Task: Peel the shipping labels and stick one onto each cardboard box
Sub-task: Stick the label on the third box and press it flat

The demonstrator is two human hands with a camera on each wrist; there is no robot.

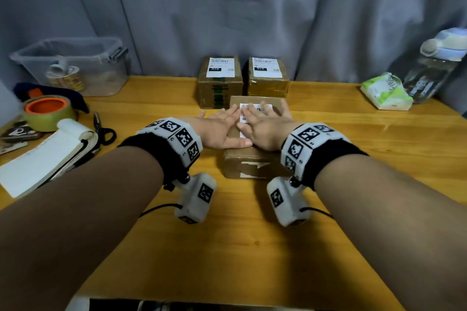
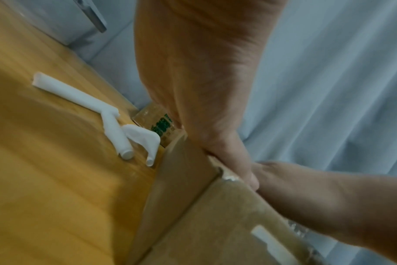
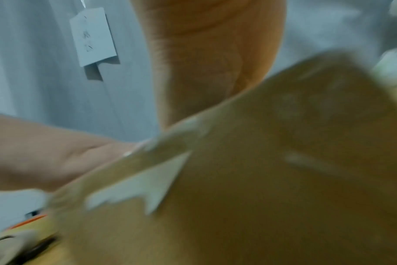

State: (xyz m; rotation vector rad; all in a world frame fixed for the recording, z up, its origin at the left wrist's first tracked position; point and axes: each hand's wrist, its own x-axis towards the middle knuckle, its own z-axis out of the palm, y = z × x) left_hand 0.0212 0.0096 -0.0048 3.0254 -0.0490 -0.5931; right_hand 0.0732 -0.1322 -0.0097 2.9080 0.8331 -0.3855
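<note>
Cardboard near box (image 1: 255, 159) sits mid-desk (image 1: 252, 247), directly before the person; both hands lie flat on its top, fingers straight and spread, palms down. Left hand (image 1: 222, 131) covers the left part of the top, right hand (image 1: 265, 129) lies over the white label (image 1: 255, 108); judged purpose: pressing the label down so it bonds without lifting at the edges; peeling for this box appears done. Two far boxes stand side by side at the desk's rear against the grey curtain (image 1: 328, 20); left far box (image 1: 219, 83) and right far box (image 1: 267, 78) each carry a label on top, so this looks like the third of three. Curled white backing strips (image 2: 116, 129) lie on the desk just beside the boxes, likely discarded liners. Legible writing: "010" in a black bar on both rear labels; barcode on the near label, remaining print too small; green print on the left far box's side, unreadable. Tape roll (image 1: 48, 113) and scissors (image 1: 102, 129) sit left, untouched.
</note>
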